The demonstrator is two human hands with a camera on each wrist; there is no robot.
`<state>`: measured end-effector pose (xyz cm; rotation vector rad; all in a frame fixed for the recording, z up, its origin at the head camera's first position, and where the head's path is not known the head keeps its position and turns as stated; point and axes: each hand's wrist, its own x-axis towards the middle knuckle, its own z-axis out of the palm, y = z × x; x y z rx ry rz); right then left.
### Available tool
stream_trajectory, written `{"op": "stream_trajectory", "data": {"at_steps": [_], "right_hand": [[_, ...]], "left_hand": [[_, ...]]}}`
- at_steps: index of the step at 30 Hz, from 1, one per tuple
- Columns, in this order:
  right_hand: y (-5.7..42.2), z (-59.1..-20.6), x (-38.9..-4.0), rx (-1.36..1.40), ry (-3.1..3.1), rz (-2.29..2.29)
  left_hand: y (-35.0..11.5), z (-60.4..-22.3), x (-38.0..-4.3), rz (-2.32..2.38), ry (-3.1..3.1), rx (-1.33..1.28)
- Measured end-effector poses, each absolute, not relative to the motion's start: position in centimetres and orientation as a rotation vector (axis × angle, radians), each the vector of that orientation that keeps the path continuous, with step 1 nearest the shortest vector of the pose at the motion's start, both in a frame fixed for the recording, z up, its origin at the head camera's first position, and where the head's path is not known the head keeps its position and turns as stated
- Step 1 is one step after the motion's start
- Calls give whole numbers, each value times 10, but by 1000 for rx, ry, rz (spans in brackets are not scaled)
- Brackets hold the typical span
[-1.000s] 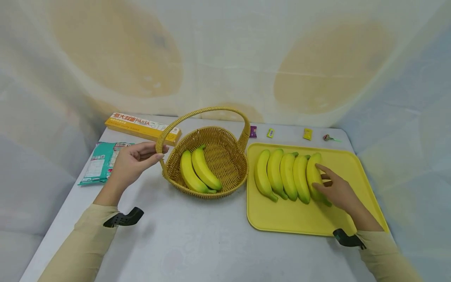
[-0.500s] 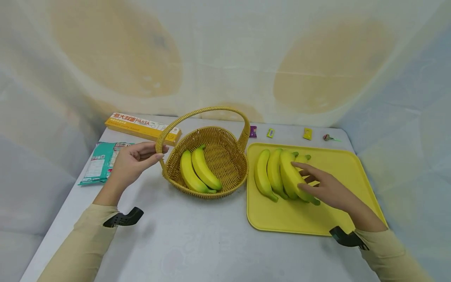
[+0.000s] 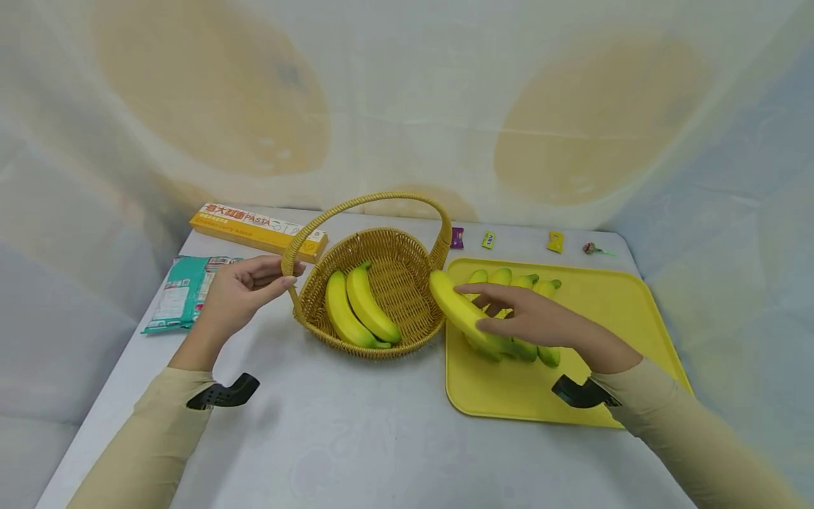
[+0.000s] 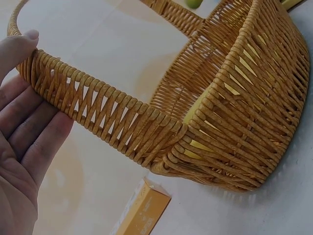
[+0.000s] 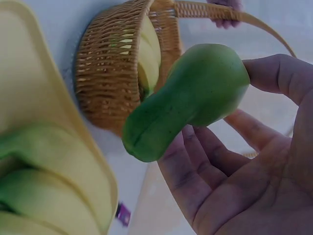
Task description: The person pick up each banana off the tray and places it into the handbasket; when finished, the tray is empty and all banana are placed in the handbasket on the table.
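My right hand (image 3: 528, 317) pinches a banana (image 3: 463, 311) between thumb and fingers, holding it over the left edge of the yellow tray (image 3: 610, 382). In the right wrist view the green stem end of that banana (image 5: 190, 98) points toward the camera. My left hand (image 3: 244, 293) grips one side of the wicker basket's handle (image 3: 294, 254); the left wrist view shows the thumb on one face of the handle (image 4: 98, 107) and fingers behind. Two bananas (image 3: 362, 311) lie side by side in the wicker basket (image 3: 407, 290). Several more bananas (image 3: 548, 290) rest on the tray, partly hidden by my right hand.
A pasta box (image 3: 254, 233) and a teal packet (image 3: 181, 293) lie at the left. Behind the tray are a purple candy (image 3: 456, 238), a small green candy (image 3: 488, 240), a yellow candy (image 3: 555, 242) and a lollipop-like item (image 3: 591, 248). A pale curtain encloses the table.
My right hand has picked up the rightmost banana from the tray and carried it left over the others toward the basket. My left hand has stayed on the handle.
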<state>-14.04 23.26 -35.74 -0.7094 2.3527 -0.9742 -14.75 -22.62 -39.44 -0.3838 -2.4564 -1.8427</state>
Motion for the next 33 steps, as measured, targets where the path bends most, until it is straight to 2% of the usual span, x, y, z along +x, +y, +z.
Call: {"op": "stream_trajectory", "data": {"at_steps": [9,18,33], "right_hand": [[173,-355,-182,-718,2322,-898],[124,-370,-219,-638,2295,-783],[91,-396,-247,-662,2289,-622]], "left_hand": [[-226,-395,-148,-1850,-2448,-388],[-227,-395,-149,-1863,-2440,-406],[-227,-396,-150,-1864,-2434,-427]]}}
